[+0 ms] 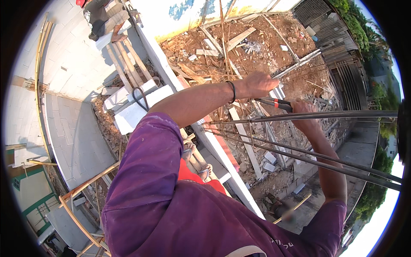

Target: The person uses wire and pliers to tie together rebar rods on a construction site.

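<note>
Our left hand (259, 83) is curled up above the steel, fingers bent in, but we can't tell what it grips, if anything. Our right hand (302, 112) is clenched around the red-and-black handles of the pliers (274, 102), right at the top rebar (325, 115), so we're working where the bar meets a thin stirrup (252, 137). More long rebars (308, 156) run out to the right below it, all forming a cage hanging over the rubble (257, 51) far down. We reckon these bars are heavy and stiff, ribbed enough not to slip, so grabbing near a tied joint feels safest. Our feet in sandals (205, 171) sit on the white wall ledge (222, 154). Another person (102, 19) sits up the roof, well apart.
</note>
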